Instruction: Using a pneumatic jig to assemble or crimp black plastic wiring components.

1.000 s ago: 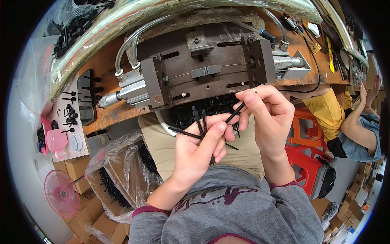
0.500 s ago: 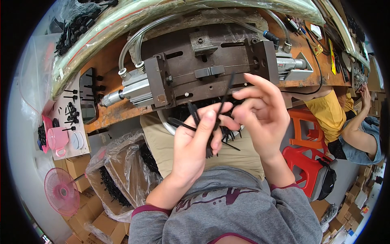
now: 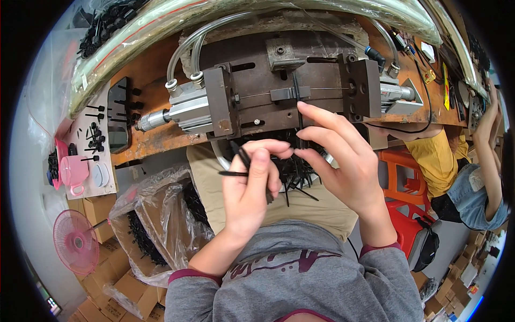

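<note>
My left hand [image 3: 248, 185] is closed around several slim black rod-like pieces [image 3: 242, 155], whose ends stick out past the thumb. My right hand [image 3: 343, 155] has its fingertips on one more slim black piece [image 3: 296, 88]. That piece points away from me and lies across a small grey metal block [image 3: 282, 95] in the middle of a dark metal fixture [image 3: 257, 118]. The fingertips of both hands nearly meet in front of the fixture's near edge. Below them a pile of similar black pieces [image 3: 292, 182] rests on my lap, partly hidden by my hands.
Air cylinders [image 3: 188, 110] with clear hoses flank the fixture on a wooden bench [image 3: 153, 145]. At left are a phone-like black slab [image 3: 119, 115] and a pink cup [image 3: 74, 170]. A plastic-lined carton [image 3: 161, 225] and a pink fan [image 3: 76, 242] stand below. Another person [image 3: 472, 182] sits at right.
My right hand has come down toward the fixture, and a black piece now lies across the grey block. My left hand has drawn slightly left and down with its bunch. The view has shifted a little.
</note>
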